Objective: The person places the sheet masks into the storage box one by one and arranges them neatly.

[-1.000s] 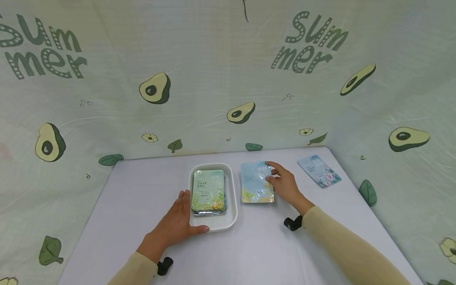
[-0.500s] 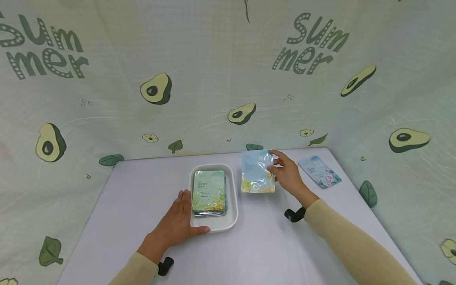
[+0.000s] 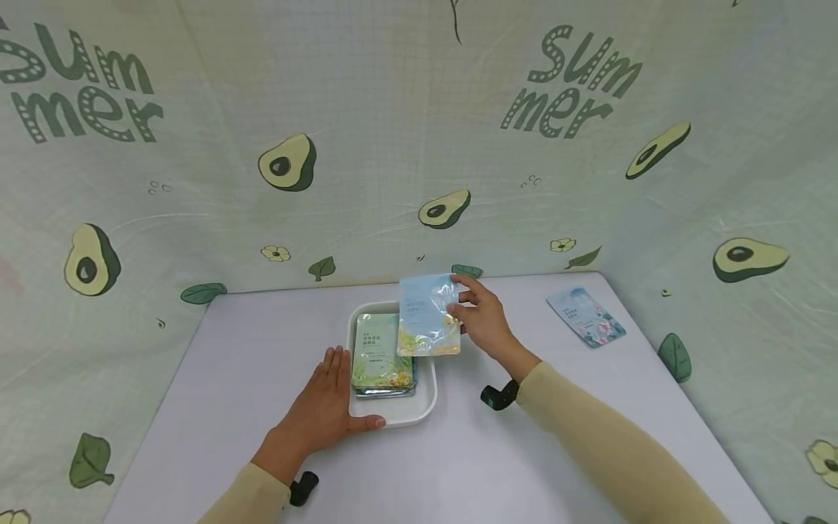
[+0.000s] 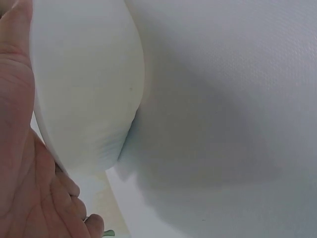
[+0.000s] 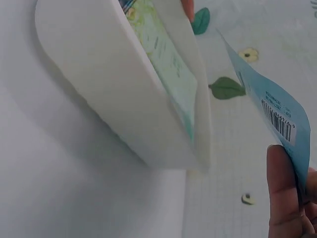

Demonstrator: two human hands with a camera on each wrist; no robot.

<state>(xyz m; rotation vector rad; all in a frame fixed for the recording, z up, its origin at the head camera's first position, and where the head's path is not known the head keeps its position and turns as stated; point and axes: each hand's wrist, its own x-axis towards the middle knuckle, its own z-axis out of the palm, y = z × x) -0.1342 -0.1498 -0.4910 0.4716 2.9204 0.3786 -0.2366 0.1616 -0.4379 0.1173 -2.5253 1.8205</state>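
My right hand [image 3: 484,320] pinches a light blue face mask packet [image 3: 422,309] by its right edge, between thumb and fingers. Held up, the packet overlaps the right part of a white tray [image 3: 428,404] in the head view. In the right wrist view, the packet's back [image 5: 282,104] shows a barcode, raised beside the tray wall [image 5: 99,74]. Inside the tray lies a stack of packets, a green face mask packet [image 3: 376,356] on top, partly covered by the held one. Fingers straight, my left hand [image 3: 321,411] rests along the tray's left side, its thumb at the near rim.
Farther right on the white table [image 3: 262,342] lies another face mask packet [image 3: 585,316], blue with pink flowers. A curtain [image 3: 366,109] printed with avocados and leaves stands behind the table and along its sides.
My right hand has lifted the light blue packet off the table, then carried it left over the tray's right side. My left hand and the tray have stayed put.
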